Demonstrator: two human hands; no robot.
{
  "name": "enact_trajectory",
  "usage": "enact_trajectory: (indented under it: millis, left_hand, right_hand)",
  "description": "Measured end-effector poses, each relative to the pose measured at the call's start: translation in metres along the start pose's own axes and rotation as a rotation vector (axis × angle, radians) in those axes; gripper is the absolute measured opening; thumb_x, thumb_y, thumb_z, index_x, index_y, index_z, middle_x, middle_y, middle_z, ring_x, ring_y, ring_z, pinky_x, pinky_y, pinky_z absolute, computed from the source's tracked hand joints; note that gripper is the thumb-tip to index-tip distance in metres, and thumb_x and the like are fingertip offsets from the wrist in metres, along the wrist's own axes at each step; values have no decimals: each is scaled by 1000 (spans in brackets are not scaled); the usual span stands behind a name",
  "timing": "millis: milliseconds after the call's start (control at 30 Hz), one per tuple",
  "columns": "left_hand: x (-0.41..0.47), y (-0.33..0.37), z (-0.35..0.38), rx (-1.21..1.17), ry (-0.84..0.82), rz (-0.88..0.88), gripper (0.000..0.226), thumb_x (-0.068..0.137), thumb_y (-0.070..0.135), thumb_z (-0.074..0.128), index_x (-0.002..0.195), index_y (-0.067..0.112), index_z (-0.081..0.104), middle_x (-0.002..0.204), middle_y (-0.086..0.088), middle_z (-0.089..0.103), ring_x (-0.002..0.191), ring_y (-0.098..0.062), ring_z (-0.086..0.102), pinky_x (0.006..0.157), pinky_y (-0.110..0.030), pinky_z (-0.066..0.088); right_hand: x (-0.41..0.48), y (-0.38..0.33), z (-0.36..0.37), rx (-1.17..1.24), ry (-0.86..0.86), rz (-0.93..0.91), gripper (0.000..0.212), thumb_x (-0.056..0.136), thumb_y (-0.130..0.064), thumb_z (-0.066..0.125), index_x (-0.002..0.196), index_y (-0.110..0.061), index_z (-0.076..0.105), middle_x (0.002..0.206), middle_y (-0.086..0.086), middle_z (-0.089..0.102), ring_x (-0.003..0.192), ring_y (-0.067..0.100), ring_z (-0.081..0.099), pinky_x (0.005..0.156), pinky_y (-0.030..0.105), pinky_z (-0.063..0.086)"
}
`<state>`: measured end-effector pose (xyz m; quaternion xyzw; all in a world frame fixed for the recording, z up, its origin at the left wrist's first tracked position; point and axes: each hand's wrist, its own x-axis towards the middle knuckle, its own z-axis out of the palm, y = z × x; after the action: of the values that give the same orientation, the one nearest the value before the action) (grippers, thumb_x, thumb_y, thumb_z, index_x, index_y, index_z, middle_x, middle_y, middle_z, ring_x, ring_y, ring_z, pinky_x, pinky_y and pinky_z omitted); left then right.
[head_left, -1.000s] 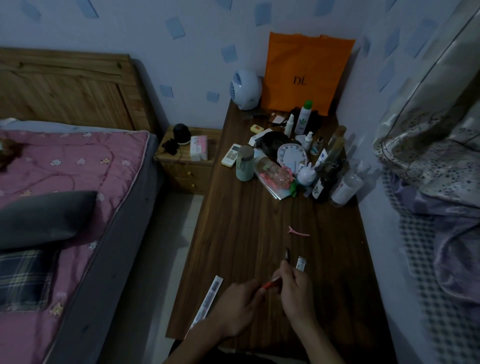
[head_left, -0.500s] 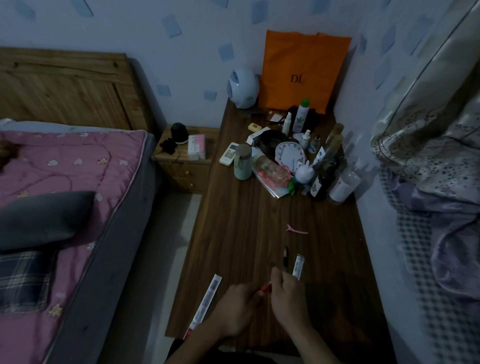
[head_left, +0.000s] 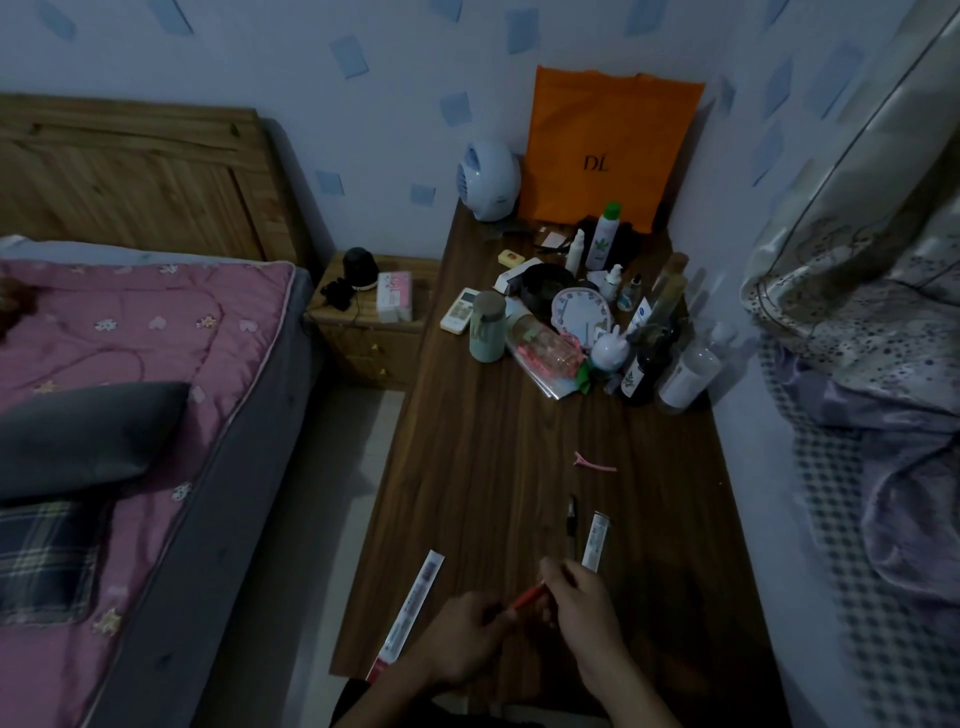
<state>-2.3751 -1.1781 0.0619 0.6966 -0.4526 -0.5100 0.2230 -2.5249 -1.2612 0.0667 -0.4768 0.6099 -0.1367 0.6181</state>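
Over the near end of a dark wooden table (head_left: 493, 467), both my hands hold a thin red pen (head_left: 527, 597). My left hand (head_left: 462, 639) grips its lower end with curled fingers. My right hand (head_left: 582, 608) pinches its upper end. A black pen part (head_left: 572, 517) lies on the table just beyond my right hand, beside a small white packet (head_left: 596, 540). A long white package (head_left: 410, 613) lies at the table's left edge near my left hand.
A pink hair clip (head_left: 595, 462) lies mid-table. Bottles, a round clock (head_left: 579, 317), a green cup (head_left: 487, 332), a small fan (head_left: 488, 179) and an orange bag (head_left: 608, 150) crowd the far end. A bed (head_left: 130, 389) stands left, a nightstand (head_left: 374, 322) behind, bedding at right.
The view has tilted slightly, so the table items sit a little higher in frame. My hands stay together on the red pen, with my right fingers shifted a little.
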Motion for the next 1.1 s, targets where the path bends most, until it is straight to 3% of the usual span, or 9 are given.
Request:
enact_trajectory:
  millis: [67, 300, 400, 533, 633, 733, 900, 1000, 1100]
  left_hand:
    - [-3, -10, 1, 0, -19, 8, 31, 96, 44, 45, 71, 36, 61, 70, 9, 64, 59, 3, 57, 59, -18, 45]
    - [-5, -8, 5, -54, 86, 45, 35, 94, 43, 41, 66, 45, 61, 65, 30, 62, 63, 9, 56, 58, -11, 38]
    - [2, -19, 8, -152, 93, -34, 32, 95, 43, 44, 75, 37, 68, 67, 18, 66, 60, 3, 58, 59, -15, 41]
    - [10, -39, 15, -317, 109, -192, 31, 96, 40, 46, 77, 31, 69, 57, 12, 63, 47, -1, 54, 49, -22, 41]
    - [17, -50, 19, -353, 130, -272, 33, 98, 38, 46, 84, 19, 69, 60, 4, 65, 48, -5, 59, 50, -26, 44]
    - [24, -53, 21, -334, 146, -329, 33, 99, 39, 45, 89, 18, 69, 68, -1, 70, 52, -9, 67, 49, -23, 51]
    - [34, -48, 24, -122, 175, -281, 36, 101, 41, 39, 100, 17, 65, 85, -1, 74, 73, -9, 72, 68, -25, 58]
    - [40, -46, 28, -4, 178, -267, 38, 101, 40, 37, 111, 14, 62, 103, -4, 72, 88, -13, 68, 82, -28, 53]
    - [46, -46, 30, 74, 204, -329, 38, 101, 42, 37, 104, 16, 65, 100, -1, 72, 88, -11, 67, 84, -27, 54]
  right_hand:
    - [2, 4, -1, 3, 4, 16, 33, 98, -42, 55, 82, -18, 71, 70, -2, 66, 68, 13, 65, 65, 28, 52]
    - [9, 2, 14, -39, -25, 9, 36, 100, -47, 48, 84, -21, 66, 68, -3, 62, 61, 8, 61, 59, 25, 48]
    - [13, -1, 15, -32, -54, 19, 35, 100, -48, 47, 89, -22, 68, 69, -4, 62, 62, 8, 61, 59, 24, 48]
    - [15, 5, 11, -12, -42, 78, 28, 101, -44, 48, 96, -27, 70, 73, -3, 65, 67, 12, 63, 61, 25, 49]
    - [15, 16, 1, -40, -20, 128, 17, 100, -34, 54, 96, -28, 69, 82, 4, 69, 70, 15, 64, 61, 26, 50]
    - [11, 27, -11, -42, 1, 174, 12, 98, -28, 57, 96, -28, 70, 83, 6, 70, 70, 15, 64, 59, 25, 49]
    - [5, 40, -22, -66, -1, 177, 11, 98, -24, 59, 96, -25, 70, 81, 8, 67, 68, 17, 62, 59, 27, 48]
    - [4, 44, -26, -87, -2, 188, 10, 98, -22, 59, 98, -25, 68, 82, 8, 67, 68, 17, 61, 61, 28, 48]
    - [3, 48, -30, -101, 2, 202, 10, 99, -22, 58, 99, -25, 68, 84, 8, 68, 71, 17, 62, 60, 27, 47]
